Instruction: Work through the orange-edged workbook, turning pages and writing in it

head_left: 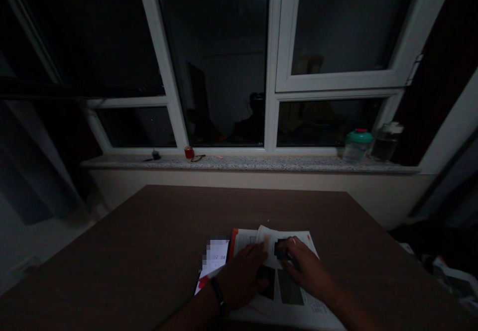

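A printed magazine (311,298) lies open on the brown table, with text, dark pictures and a red strip along its left side. A paper edge (263,230) lifts slightly near its top. My left hand (246,274), with a dark band on the wrist, rests fairly flat across the left part of the page. On the right part lies my right hand (304,269), a ring on one finger. Its fingers are bent down onto the page beside a dark patch, thumb apart from them. Left of the magazine, a phone (216,254) with a lit screen is partly covered by paper.
The brown table (149,251) reaches to the wall under the window. On the stone windowsill (261,163) stand a small red jar (189,152), a small dark bottle (156,155), a teal-lidded container (356,146) and a white-topped jar (386,142). Curtains (33,171) hang at the side.
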### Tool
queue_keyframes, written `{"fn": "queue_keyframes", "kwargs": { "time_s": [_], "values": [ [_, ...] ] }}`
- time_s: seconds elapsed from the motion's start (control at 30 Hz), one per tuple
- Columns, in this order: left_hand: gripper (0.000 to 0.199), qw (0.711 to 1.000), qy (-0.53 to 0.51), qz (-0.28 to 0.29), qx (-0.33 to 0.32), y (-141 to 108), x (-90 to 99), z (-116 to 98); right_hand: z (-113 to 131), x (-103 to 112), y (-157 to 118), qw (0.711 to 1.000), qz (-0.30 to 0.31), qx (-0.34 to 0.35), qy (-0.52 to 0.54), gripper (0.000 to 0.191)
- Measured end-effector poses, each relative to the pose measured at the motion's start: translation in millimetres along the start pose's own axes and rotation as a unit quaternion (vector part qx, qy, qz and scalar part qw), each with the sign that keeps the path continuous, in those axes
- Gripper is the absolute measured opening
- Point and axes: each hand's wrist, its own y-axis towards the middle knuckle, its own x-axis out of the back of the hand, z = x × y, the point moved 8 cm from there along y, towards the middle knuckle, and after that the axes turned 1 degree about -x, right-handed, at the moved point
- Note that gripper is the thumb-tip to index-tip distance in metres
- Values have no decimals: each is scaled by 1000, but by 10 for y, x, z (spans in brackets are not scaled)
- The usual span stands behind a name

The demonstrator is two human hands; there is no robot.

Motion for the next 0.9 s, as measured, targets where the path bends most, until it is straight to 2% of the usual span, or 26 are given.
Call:
{"fn": "queue_keyframes", "kwargs": {
  "time_s": [0.2,0.4,0.53,0.63,0.9],
  "values": [
    [60,1000,-15,2,5,10,10,3,168,-87,-39,996,84,39,-3,37],
    [63,1000,-14,-2,17,26,-32,61,43,-34,-14,998,60,21,-15,33],
    [61,1000,-4,-4,5,26,-11,32,-18,-25,-14,999,53,8,5,37],
    [59,1000,-1,5,3,19,23,2,-35,-29,-24,998,63,-4,17,46],
    [84,999,7,48,8,-18,13,-17,1,13,-76,994,107,-25,21,76]
  ]
}}
